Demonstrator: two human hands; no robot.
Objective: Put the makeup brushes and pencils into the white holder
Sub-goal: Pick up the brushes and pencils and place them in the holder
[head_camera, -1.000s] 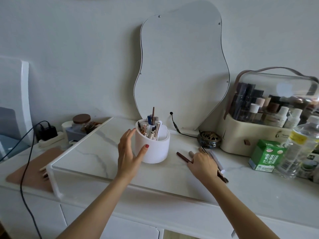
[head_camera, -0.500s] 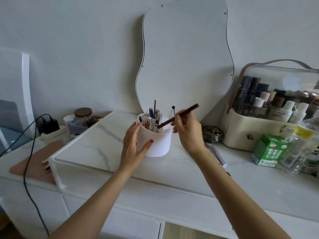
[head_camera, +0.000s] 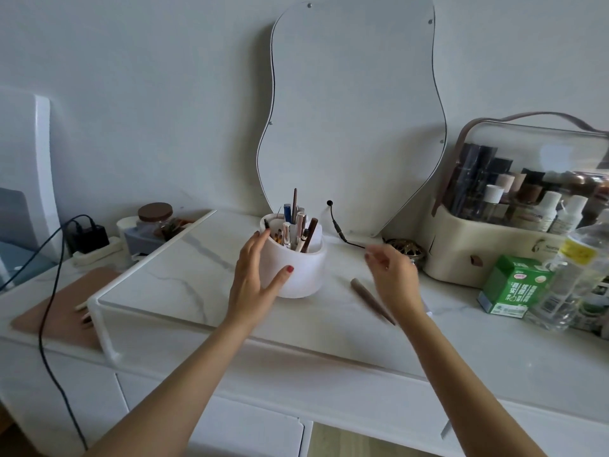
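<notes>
Near edge: two bare forearms reach in over the white surface [head_camera: 329, 328].

Left hand [head_camera: 255, 278]: grip released, straight fingers and thumb cupped against the near-left wall of the white holder [head_camera: 298, 270], steadying it rather than clasping it.

Right hand [head_camera: 393, 277]: blurred, hovering above the surface right of the holder. Fingers loosely curled, nothing in them that I can make out, so the grip reads as released.

One brown pencil [head_camera: 372, 300] lies flat just beside and partly under the right hand, angled near-right. Something pale pokes out beyond the right wrist; too hidden to say whether it is another piece.

Holder stands upright at mid-depth in front of the wavy mirror [head_camera: 352, 120]. Contents stand on end, crowded; roughly eight to ten sticks, not separable for an exact count. A thick brown pencil [head_camera: 309, 234] leans at its right side.

Counts: hands, two. Holders, one. Loose pencils clearly seen on the surface, one.

Risks, as I judge them:
- The pencil is round and may roll off toward the near edge if nudged.
- With the holder so full, a forced insertion could tip it or flick a stick out.
- The black cable [head_camera: 339, 225] behind the holder could snag a reaching hand.
</notes>
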